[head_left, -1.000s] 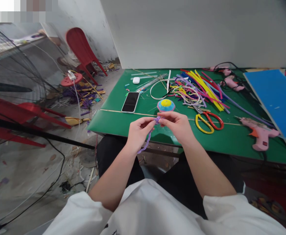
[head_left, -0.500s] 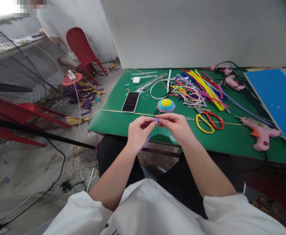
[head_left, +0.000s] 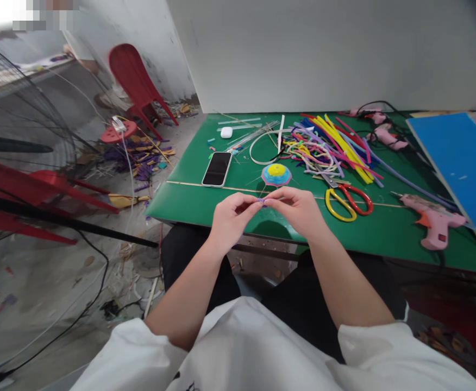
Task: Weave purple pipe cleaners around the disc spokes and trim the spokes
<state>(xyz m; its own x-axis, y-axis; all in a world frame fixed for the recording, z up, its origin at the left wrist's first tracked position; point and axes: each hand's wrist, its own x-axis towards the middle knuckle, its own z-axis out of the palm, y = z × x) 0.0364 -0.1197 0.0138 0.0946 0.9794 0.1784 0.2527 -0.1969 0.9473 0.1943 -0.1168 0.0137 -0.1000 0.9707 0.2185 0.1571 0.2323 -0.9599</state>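
My left hand (head_left: 232, 220) and my right hand (head_left: 297, 212) meet above the front edge of the green table (head_left: 189, 201). Between their pinched fingertips is a small purple piece (head_left: 263, 201), mostly hidden by the fingers. Just beyond my fingers sits a small domed piece (head_left: 276, 174) with a yellow centre and blue and pink rings, thin sticks poking out around it. Scissors (head_left: 348, 201) with one yellow and one red handle lie to the right of my right hand. A phone (head_left: 217, 169) lies beyond my left hand.
Colourful fuzzy stems (head_left: 315, 146) are heaped at the table's middle back. Pink glue guns (head_left: 436, 217) and a blue board (head_left: 458, 168) are at the right. A white case (head_left: 226, 132) lies at the back left. A red chair (head_left: 134, 76) stands on the littered floor.
A purple strand that hung below my left hand no longer shows. My fingertips have shifted very slightly, still pinched together.
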